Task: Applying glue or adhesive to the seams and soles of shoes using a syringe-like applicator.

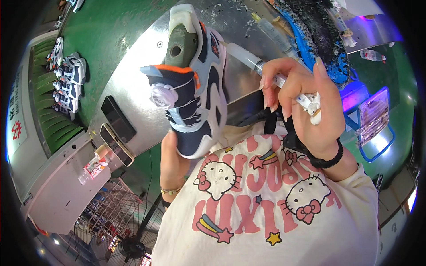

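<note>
A navy, white and grey sneaker [186, 119] with orange trim and a white dial on its tongue is held upright, toe downward. My left hand [169, 153] grips it at the toe end; the thumb shows, and the other fingers are hidden behind the shoe. In my right hand [317, 104] is a clear syringe [248, 58], its barrel slanting up and left. Its tip comes close to the sole's edge near the heel; whether they touch I cannot tell. Crumpled white material covers the syringe's rear end by my palm.
Under the shoe lies a metal tabletop [137, 66] with a black phone [119, 119] and another phone [116, 144]. At the top, a second syringe [273, 33] lies beside a blue-and-black crusted piece [321, 40]. Several sneakers [71, 82] stand on a green rack at left. A fan [131, 246] is below.
</note>
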Demonstrator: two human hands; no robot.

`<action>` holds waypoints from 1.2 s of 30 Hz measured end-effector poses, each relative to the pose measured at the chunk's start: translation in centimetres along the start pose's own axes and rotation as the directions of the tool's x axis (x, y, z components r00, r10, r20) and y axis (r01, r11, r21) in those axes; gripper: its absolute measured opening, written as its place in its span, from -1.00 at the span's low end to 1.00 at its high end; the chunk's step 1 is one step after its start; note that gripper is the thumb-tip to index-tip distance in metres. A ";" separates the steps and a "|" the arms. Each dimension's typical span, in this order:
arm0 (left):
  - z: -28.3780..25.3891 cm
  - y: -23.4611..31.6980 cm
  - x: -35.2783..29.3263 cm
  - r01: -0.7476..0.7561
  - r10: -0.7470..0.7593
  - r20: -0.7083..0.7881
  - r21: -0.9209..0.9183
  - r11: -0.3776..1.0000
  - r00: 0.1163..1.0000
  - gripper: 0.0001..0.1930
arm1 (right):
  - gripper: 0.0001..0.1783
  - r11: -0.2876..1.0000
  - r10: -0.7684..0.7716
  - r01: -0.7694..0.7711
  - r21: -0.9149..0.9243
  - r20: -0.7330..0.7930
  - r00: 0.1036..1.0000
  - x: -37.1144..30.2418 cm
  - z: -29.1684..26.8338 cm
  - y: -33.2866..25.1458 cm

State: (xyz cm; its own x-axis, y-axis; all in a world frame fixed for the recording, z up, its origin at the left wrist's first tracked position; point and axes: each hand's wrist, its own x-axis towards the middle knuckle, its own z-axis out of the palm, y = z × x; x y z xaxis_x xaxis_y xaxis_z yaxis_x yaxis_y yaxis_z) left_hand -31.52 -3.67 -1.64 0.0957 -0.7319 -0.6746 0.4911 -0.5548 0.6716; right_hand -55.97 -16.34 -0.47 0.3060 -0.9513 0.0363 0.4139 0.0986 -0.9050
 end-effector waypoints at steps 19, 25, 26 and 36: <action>4.7 -1.9 2.1 0.104 -0.062 0.283 -0.136 0.985 0.957 -0.18 | -0.29 0.987 0.129 -0.110 -0.113 0.179 0.975 -1.4 -0.8 -4.3; 6.3 -1.9 2.2 0.072 -0.040 0.262 -0.115 0.991 0.964 -0.20 | -0.31 0.974 0.153 -0.110 -0.200 0.212 0.965 -1.8 -0.9 -5.3; 6.5 -2.1 2.2 0.046 -0.012 0.249 -0.132 0.990 0.968 -0.20 | -0.31 0.971 0.157 -0.111 -0.211 0.213 0.965 -1.9 -1.0 -5.5; 7.2 -3.5 3.6 0.165 -0.100 0.387 -0.140 0.976 0.917 -0.17 | -0.31 0.955 0.238 -0.200 -0.217 0.168 0.957 -3.2 -1.6 -8.5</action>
State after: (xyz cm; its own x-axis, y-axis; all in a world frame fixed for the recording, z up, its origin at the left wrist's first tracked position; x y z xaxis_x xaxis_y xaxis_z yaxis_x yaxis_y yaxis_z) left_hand -39.15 -7.23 -4.26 -0.2963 -0.7685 -0.5672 0.6161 -0.6075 0.5013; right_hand -61.88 -14.63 6.43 0.5351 -0.8376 -0.1098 0.1482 0.2211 -0.9639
